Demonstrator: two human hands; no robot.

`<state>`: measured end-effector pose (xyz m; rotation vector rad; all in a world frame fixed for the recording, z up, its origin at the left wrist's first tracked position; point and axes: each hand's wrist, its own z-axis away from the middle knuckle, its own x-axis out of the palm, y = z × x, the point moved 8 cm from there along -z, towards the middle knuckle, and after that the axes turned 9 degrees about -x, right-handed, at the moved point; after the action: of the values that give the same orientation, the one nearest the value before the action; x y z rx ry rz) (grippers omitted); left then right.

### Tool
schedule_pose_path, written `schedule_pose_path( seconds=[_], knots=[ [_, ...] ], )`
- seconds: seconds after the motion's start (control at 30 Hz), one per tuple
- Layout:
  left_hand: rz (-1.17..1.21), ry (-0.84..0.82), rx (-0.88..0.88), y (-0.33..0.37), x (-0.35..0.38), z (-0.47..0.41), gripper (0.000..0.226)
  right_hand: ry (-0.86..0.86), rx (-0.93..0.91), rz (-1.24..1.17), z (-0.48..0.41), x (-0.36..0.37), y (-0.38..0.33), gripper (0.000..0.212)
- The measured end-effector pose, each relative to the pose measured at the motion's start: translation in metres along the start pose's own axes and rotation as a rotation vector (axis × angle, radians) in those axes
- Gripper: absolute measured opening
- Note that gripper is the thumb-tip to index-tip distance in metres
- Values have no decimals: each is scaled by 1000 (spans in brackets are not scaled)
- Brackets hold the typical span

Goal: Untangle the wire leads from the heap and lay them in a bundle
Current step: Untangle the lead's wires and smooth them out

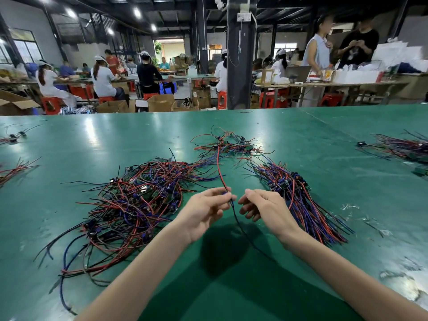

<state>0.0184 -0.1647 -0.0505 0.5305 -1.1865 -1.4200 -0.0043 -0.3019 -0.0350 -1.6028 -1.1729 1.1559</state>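
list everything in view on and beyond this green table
table: one, green, foreground
tangled heap: one, red, blue and black, left of the hands
bundle: one, same colours, right of the right hand
small tangle: one, same colours, far centre
held lead: one, red and black, from left hand toward small tangle
stools: several, red, beyond table
workers: several, seated at far benches
left hand: pinches held lead
right hand: loosely curled, holds nothing visible

I find the table (231, 290) open at six o'clock; heap (129, 205) crowds nine, bundle (301, 200) three, small tangle (228, 144) twelve.
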Motion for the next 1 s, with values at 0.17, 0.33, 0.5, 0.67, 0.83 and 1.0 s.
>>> schedule_pose_path(
  seconds=[0.17, 0.33, 0.5, 0.67, 0.83, 1.0],
  knots=[
    [84, -59, -15, -9, 4, -4, 8, -139, 115, -68, 3, 15, 15, 13],
    [-50, 50, 58, -9, -4, -5, 8, -147, 90, 47, 4, 13, 17, 8],
    [0, 22, 78, -7, -3, -5, 15, -169, 71, 43, 7, 17, 15, 5],
    [-86, 3, 75, -9, 2, -4, 8, -234, 81, -107, 14, 27, 11, 4],
    [-89, 50, 85, -6, -7, -7, 7, -255, 186, -217, 17, 31, 14, 14],
    [-103, 101, 130, -5, -12, -11, 2, -238, 194, -256, 15, 31, 12, 7]
  ],
)
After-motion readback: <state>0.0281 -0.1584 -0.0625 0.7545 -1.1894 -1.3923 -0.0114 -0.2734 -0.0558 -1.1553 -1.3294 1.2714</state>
